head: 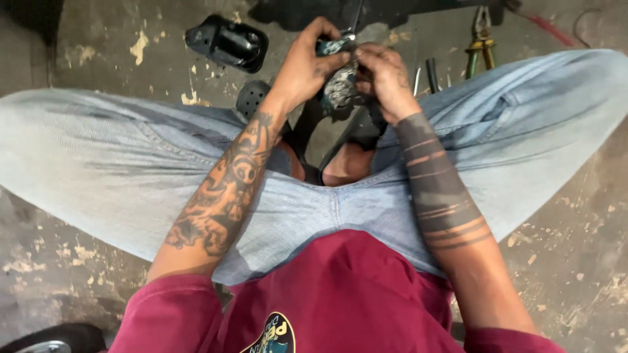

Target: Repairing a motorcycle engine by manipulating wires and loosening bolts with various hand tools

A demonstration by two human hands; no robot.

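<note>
I sit cross-legged on a concrete floor in light jeans and a dark red shirt. My left hand (306, 64) grips a small dark metal part (337, 84), greasy and grey, held above my feet. My right hand (384, 77) pinches the same part from the right side, fingers closed on its upper edge. Both hands meet over the part, which is largely hidden by the fingers. Black sandals (347, 127) show below the hands.
A black plastic casing (227, 43) lies on the floor at the upper left. Pliers with green and yellow handles (481, 40) lie at the upper right, beside thin metal rods (426, 73). A dark machine part (366, 12) spans the top edge. A black wheel (55, 340) shows at the bottom left.
</note>
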